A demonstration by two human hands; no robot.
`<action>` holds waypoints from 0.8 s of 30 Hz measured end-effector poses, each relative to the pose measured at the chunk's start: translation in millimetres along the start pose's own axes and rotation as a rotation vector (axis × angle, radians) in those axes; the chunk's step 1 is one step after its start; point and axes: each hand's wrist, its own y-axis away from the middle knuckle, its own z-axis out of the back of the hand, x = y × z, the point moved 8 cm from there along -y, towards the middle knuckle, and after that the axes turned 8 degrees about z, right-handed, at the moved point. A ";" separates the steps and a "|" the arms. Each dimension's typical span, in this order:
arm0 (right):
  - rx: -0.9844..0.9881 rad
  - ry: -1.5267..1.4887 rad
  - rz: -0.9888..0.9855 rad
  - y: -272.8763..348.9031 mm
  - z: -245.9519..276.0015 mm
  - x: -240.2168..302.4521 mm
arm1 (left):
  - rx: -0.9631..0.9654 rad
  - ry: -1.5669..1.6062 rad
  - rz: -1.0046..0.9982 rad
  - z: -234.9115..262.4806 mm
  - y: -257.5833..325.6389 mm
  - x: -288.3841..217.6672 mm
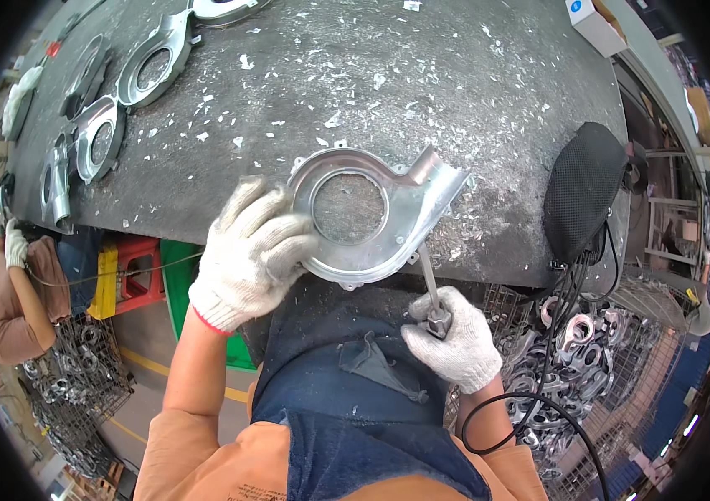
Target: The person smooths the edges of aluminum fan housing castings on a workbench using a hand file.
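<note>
Metal housing (409,219): centre of the frame, lying at the near edge of the surface (489,213). Snail-shaped, round opening in the middle, open trough-like outlet flaring to the right, small lugs around the rim.

Left hand (256,250), white knit glove: grip curled over the housing's left rim, slightly blurred. Right hand (453,341), gloved too: grip closed around a slim metal tool (428,280), its rod reaching up to the housing's lower-right edge.

Handling, by judgement: cast metal, stiff, moderate weight, not fragile; smooth faces probably slippery, thin edges possibly sharp. Best hold: outer rim or the inner edge of the opening; the outlet lip looks a poorer choice.

Textures: housing satin silver; surface dark grey, scuffed, strewn with pale flakes (245,62). Similar castings (157,60) at upper left. Black mesh-textured object (582,196) at right; wire basket (651,355) of shiny parts at lower right.
</note>
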 end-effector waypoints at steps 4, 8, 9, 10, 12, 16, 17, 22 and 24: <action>0.026 0.071 -0.033 -10.8 -9.1 8.8 | -0.054 0.176 -0.147 9.0 0.7 -19.0; -0.023 0.053 0.111 -10.2 -13.6 22.8 | -0.108 0.400 -0.127 12.8 5.8 -35.6; -0.034 0.100 0.112 -10.4 -15.4 27.0 | -0.109 0.452 -0.072 12.7 6.5 -34.6; -0.044 0.149 0.117 -12.0 -14.3 30.4 | -0.146 0.462 -0.062 16.2 5.1 -35.0; 0.062 0.094 0.131 -14.1 -15.5 27.4 | -0.133 0.476 -0.046 16.1 6.8 -33.0; 0.244 -0.045 0.101 -12.3 -20.2 21.5 | -0.113 0.472 -0.071 16.7 5.6 -41.3; 0.276 -0.089 0.081 -12.6 -21.1 19.9 | -0.110 0.473 -0.085 16.8 4.5 -44.9; 0.448 -0.230 0.035 -10.9 -21.9 12.4 | -0.010 0.465 -0.101 14.7 6.0 -61.1; 0.500 -0.312 0.026 -6.4 -28.9 11.6 | -0.063 0.423 -0.102 20.5 3.1 -68.2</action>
